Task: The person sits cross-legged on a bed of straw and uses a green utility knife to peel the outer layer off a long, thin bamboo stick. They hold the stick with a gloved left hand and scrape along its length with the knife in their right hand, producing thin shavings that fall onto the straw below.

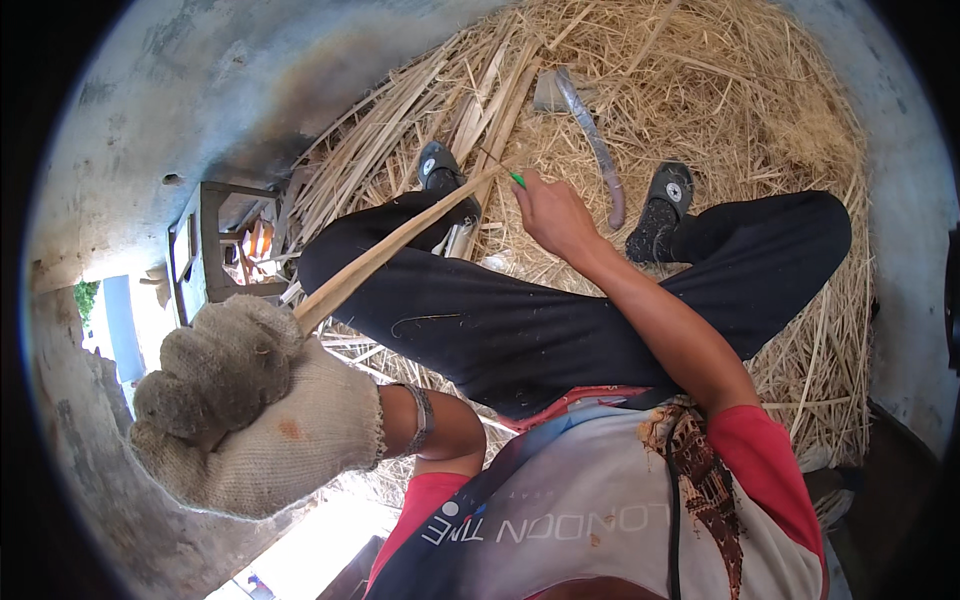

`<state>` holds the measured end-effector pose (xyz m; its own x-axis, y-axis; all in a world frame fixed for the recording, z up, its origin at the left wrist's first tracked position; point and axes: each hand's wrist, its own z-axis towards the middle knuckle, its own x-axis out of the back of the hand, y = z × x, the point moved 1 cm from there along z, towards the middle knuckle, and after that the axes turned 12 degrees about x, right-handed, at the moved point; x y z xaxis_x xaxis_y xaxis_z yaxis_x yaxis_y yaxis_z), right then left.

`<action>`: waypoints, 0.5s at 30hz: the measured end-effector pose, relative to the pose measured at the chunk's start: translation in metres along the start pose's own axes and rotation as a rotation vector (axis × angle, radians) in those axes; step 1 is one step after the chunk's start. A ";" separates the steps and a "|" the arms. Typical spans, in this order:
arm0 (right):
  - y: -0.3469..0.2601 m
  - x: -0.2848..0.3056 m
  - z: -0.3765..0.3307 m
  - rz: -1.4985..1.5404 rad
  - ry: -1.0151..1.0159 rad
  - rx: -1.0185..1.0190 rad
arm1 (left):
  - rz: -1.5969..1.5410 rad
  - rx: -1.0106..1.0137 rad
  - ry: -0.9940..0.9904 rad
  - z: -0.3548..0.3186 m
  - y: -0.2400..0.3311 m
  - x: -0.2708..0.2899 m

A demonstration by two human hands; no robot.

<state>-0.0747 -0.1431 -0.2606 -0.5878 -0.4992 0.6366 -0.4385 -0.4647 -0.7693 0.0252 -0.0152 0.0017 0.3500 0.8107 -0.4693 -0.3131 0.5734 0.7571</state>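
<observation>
Pale strip [400,242] — long, narrow, held slantwise above the bent left leg in dark trousers [590,340]. We note its near end inside the left hand [250,385], knit-gloved and closed tight around it. The right hand [556,218], bare, has its fingers curled about a green-handled tool [517,179]; a thin dark blade lies at the strip's far end — contact, we cannot tell. Beyond, on the floor, we record a curved knife [590,128] with a brownish handle, between two dark shoes [672,186]. Loose straw-like shavings [760,110] spread all about; longer strips [385,150] heap at upper left, near a wooden frame [208,235] by the weathered wall [130,170].
</observation>
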 end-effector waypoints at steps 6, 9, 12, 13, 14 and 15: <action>0.043 -0.031 -0.012 -0.238 -0.132 -0.030 | -0.035 0.045 0.060 -0.014 0.006 -0.011; 0.072 -0.029 -0.008 -0.324 -0.211 -0.105 | -0.021 0.010 0.184 -0.014 0.002 -0.014; 0.028 -0.009 -0.007 -0.188 0.007 -0.058 | -0.033 0.014 0.235 -0.006 0.002 0.011; 0.014 -0.003 -0.004 -0.149 0.012 -0.016 | -0.043 0.015 0.245 -0.004 0.002 0.017; 0.004 0.001 -0.003 -0.112 0.017 0.024 | -0.033 0.033 0.209 -0.002 0.002 0.020; 0.000 0.002 -0.002 -0.075 0.022 0.064 | -0.023 0.050 0.173 -0.001 0.002 0.022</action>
<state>-0.0775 -0.1424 -0.2594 -0.5698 -0.4452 0.6907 -0.4383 -0.5463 -0.7138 0.0310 0.0041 -0.0078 0.1984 0.8083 -0.5544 -0.2607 0.5888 0.7651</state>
